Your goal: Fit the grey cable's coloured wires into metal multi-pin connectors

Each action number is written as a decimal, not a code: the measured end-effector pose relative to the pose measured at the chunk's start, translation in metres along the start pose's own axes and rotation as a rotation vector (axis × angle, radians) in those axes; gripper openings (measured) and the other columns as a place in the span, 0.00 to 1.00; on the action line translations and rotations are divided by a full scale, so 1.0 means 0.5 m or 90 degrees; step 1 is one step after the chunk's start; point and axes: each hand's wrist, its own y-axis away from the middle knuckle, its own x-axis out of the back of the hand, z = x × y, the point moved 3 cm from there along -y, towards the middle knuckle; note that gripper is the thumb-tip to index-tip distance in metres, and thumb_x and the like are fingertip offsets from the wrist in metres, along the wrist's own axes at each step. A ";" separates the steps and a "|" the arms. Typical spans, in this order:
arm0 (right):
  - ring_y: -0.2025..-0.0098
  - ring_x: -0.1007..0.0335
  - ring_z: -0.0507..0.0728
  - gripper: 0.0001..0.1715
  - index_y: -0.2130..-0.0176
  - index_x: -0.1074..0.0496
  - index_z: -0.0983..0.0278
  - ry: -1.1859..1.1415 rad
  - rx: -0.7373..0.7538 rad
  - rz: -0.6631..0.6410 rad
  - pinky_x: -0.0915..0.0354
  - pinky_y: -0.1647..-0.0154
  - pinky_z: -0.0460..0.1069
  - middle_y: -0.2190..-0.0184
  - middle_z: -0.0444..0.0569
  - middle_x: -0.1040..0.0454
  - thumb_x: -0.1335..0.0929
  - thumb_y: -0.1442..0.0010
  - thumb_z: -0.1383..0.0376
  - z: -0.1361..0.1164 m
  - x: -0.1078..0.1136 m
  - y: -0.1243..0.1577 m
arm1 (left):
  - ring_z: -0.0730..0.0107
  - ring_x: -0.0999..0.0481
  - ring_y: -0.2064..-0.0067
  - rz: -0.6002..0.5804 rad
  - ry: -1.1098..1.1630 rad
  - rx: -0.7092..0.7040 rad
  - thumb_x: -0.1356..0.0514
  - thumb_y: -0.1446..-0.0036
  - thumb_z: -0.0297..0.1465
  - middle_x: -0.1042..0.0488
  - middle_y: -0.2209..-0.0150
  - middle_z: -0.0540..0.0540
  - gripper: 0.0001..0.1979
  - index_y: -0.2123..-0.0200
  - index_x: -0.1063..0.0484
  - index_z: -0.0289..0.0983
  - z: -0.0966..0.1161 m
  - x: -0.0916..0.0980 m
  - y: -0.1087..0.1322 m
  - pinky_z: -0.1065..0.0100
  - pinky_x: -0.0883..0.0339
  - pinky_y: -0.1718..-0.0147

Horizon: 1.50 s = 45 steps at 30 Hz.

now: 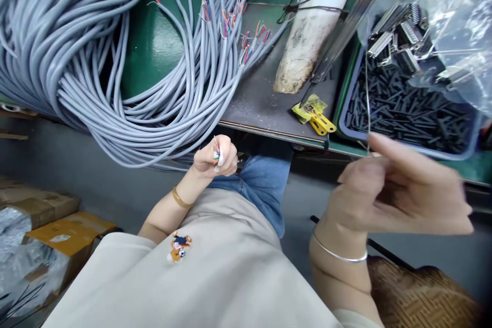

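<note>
My left hand is closed around the end of a cable. Short coloured wires and a bit of white stick out of its grip, close to my lap. Off to the right, my right hand is raised and slightly blurred, thumb and forefinger pinched. A thin pale strand rises from that pinch, in front of the bin's left edge; I cannot tell what it is made of. Behind my left hand, a large bundle of grey cables hangs over the table edge, many with stripped ends showing coloured wires.
A yellow cutter lies near the front edge of the dark board. Behind it is a white wrapped roll. At right, a bin holds black tube pieces, metal connectors and clear plastic. Cardboard boxes stand on the floor at left.
</note>
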 end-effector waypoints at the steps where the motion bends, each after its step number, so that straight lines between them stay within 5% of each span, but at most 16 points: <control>1: 0.81 0.34 0.48 0.14 0.49 0.20 0.52 -0.031 0.074 0.071 0.45 0.83 0.48 0.74 0.43 0.26 0.29 0.35 0.56 -0.016 0.002 -0.003 | 0.79 0.52 0.92 -0.008 -0.001 -0.002 0.31 0.81 0.67 0.54 0.94 0.57 0.45 0.87 0.56 0.41 -0.002 0.000 0.000 0.70 0.54 0.92; 3: 0.78 0.28 0.48 0.20 0.43 0.25 0.51 -0.092 0.132 0.035 0.40 0.83 0.46 0.63 0.44 0.20 0.29 0.34 0.63 -0.040 -0.010 -0.011 | 0.79 0.52 0.92 -0.026 -0.007 -0.021 0.31 0.77 0.67 0.54 0.94 0.57 0.43 0.86 0.55 0.41 -0.003 0.000 0.000 0.70 0.54 0.92; 5: 0.74 0.22 0.50 0.24 0.41 0.27 0.51 -0.120 0.082 -0.045 0.34 0.80 0.46 0.62 0.43 0.18 0.30 0.34 0.68 -0.047 -0.021 -0.016 | 0.79 0.52 0.92 -0.039 -0.013 -0.041 0.32 0.74 0.67 0.54 0.93 0.58 0.42 0.85 0.53 0.41 -0.002 -0.002 -0.001 0.71 0.55 0.91; 9: 0.68 0.18 0.54 0.09 0.55 0.21 0.57 -0.021 0.013 -0.131 0.28 0.70 0.49 0.66 0.42 0.16 0.26 0.37 0.67 -0.038 -0.020 -0.007 | 0.80 0.49 0.90 -0.088 0.041 -0.013 0.28 0.69 0.60 0.50 0.91 0.57 0.37 0.85 0.47 0.41 0.012 -0.020 0.002 0.72 0.54 0.90; 14: 0.74 0.23 0.51 0.05 0.63 0.25 0.58 -0.026 -0.019 -0.166 0.31 0.72 0.48 0.72 0.39 0.20 0.25 0.38 0.63 -0.026 -0.012 0.008 | 0.84 0.48 0.86 0.002 0.031 -0.042 0.26 0.57 0.43 0.40 0.85 0.56 0.24 0.79 0.37 0.37 0.053 -0.053 0.011 0.76 0.54 0.86; 20: 0.83 0.36 0.48 0.06 0.64 0.28 0.57 -0.080 -0.103 -0.211 0.48 0.85 0.47 0.80 0.36 0.30 0.27 0.36 0.62 -0.035 -0.022 0.015 | 0.82 0.40 0.81 0.068 -0.107 -0.107 0.29 0.48 0.39 0.32 0.80 0.53 0.16 0.74 0.29 0.34 0.068 -0.086 0.022 0.76 0.48 0.82; 27: 0.79 0.34 0.47 0.06 0.64 0.29 0.59 -0.195 -0.154 -0.272 0.38 0.80 0.46 0.61 0.44 0.16 0.29 0.34 0.63 -0.056 -0.035 0.014 | 0.83 0.36 0.77 0.028 -0.177 -0.213 0.34 0.41 0.30 0.31 0.77 0.53 0.10 0.72 0.28 0.33 0.080 -0.119 0.024 0.78 0.42 0.78; 33: 0.77 0.30 0.48 0.05 0.64 0.29 0.59 -0.237 -0.131 -0.314 0.35 0.79 0.47 0.58 0.45 0.15 0.28 0.35 0.66 -0.057 -0.035 0.020 | 0.81 0.36 0.78 0.059 -0.174 -0.198 0.31 0.44 0.35 0.32 0.78 0.52 0.12 0.72 0.28 0.34 0.077 -0.123 0.021 0.77 0.41 0.78; 37: 0.77 0.29 0.49 0.05 0.63 0.28 0.58 -0.236 -0.106 -0.268 0.35 0.78 0.48 0.58 0.44 0.15 0.28 0.35 0.67 -0.053 -0.034 0.022 | 0.81 0.35 0.78 0.034 -0.138 -0.190 0.31 0.43 0.37 0.30 0.77 0.51 0.13 0.71 0.26 0.33 0.066 -0.112 0.020 0.77 0.41 0.78; 42: 0.80 0.30 0.51 0.06 0.60 0.26 0.55 -0.120 0.018 -0.090 0.42 0.83 0.48 0.75 0.37 0.23 0.28 0.36 0.67 -0.046 -0.005 0.018 | 0.81 0.38 0.83 -0.032 -0.071 -0.148 0.29 0.45 0.39 0.29 0.80 0.50 0.15 0.73 0.25 0.34 0.063 -0.081 0.021 0.77 0.50 0.85; 45: 0.82 0.37 0.50 0.06 0.62 0.25 0.56 0.034 0.120 -0.126 0.43 0.81 0.48 0.77 0.36 0.27 0.26 0.38 0.68 -0.040 0.029 -0.006 | 0.79 0.33 0.80 -0.036 -0.141 -0.185 0.31 0.43 0.37 0.27 0.79 0.49 0.12 0.72 0.23 0.34 0.081 -0.084 0.031 0.76 0.42 0.82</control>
